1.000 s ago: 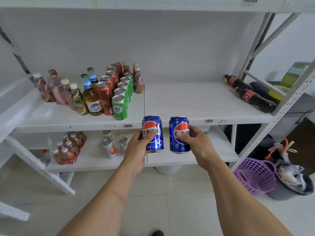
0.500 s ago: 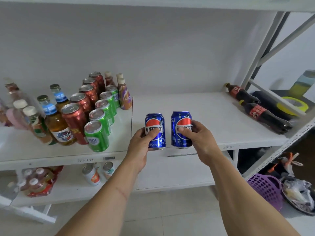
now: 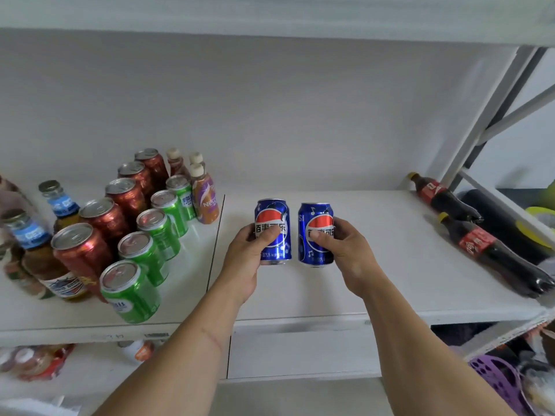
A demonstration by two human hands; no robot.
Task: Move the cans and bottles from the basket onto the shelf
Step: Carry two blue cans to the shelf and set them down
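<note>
My left hand grips a blue Pepsi can and my right hand grips a second blue Pepsi can. Both cans are upright, side by side, over the middle of the white shelf board; I cannot tell whether their bases touch it. The purple basket peeks in at the bottom right, below the shelf, mostly cut off.
Rows of red cans, green cans and glass bottles fill the shelf's left part. Small capped bottles stand behind them. Two cola bottles lie at the right end. The lower shelf holds more bottles.
Both hands have carried the cans up from below the shelf edge and forward over the middle shelf board. The view has moved closer to the shelf.
</note>
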